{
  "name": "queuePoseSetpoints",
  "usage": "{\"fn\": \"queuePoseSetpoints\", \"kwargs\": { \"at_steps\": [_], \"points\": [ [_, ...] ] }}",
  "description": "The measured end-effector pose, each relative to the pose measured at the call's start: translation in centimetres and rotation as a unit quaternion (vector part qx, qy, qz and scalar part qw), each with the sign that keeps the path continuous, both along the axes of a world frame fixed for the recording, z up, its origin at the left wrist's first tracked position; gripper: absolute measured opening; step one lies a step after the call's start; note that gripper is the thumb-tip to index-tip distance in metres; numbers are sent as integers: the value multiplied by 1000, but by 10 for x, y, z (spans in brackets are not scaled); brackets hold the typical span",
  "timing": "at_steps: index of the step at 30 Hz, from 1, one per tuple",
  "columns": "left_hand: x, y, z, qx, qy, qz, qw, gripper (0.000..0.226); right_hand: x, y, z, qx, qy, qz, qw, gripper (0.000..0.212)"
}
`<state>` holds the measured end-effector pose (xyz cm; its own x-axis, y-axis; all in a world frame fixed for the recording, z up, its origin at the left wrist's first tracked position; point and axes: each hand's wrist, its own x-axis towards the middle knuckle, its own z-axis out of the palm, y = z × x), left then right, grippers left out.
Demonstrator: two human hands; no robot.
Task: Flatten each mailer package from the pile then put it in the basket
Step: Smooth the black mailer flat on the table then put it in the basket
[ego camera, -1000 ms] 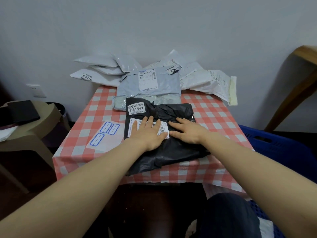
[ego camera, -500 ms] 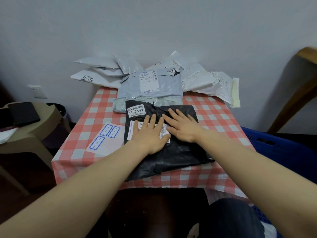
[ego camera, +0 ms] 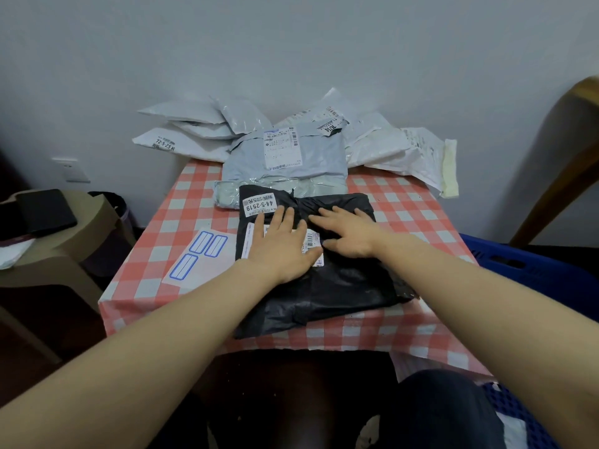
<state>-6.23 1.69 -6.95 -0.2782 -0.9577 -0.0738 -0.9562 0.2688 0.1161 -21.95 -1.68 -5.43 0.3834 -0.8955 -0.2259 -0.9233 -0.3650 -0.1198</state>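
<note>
A black mailer package with white labels lies on the red-checked table, its near edge hanging over the table's front. My left hand lies flat on its left half, fingers straight, covering the barcode label. Beside it my right hand presses flat on the upper middle of the same package. Behind it a grey mailer fronts a pile of white mailers against the wall. The blue basket stands low at the right of the table.
A white sheet with blue-outlined labels lies on the table left of the black mailer. A tan stool with a black item on it stands to the left. A wooden chair frame rises at the right. My knee shows below.
Both hands have slid away from me across the black mailer, toward its far edge, staying flat on it. The package itself has stayed in place.
</note>
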Motion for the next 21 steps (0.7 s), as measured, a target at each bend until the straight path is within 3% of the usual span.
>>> {"fn": "queuePoseSetpoints", "kwargs": {
  "at_steps": [3,5,8,10,15,18,21],
  "points": [
    [5,3,11,-95,-1,-70,993,52,-7,8,16,-29,-80,11,996,59],
    [6,7,9,-51,-4,-102,993,58,-12,17,17,17,-81,13,996,66],
    [9,15,-4,42,-29,-73,996,76,-16,28,4,104,-50,-2,993,84],
    [10,18,-11,28,-28,-71,997,75,-17,30,-5,102,-56,-8,993,84],
    [7,18,-19,-29,-15,-76,997,65,-14,33,-14,29,-83,-8,996,64],
    [6,16,-18,-42,4,-97,994,57,-10,33,-11,-18,-50,21,998,47],
    [14,18,-6,-3,134,-103,986,54,-7,33,-6,-28,-29,22,999,35]
  ]
}}
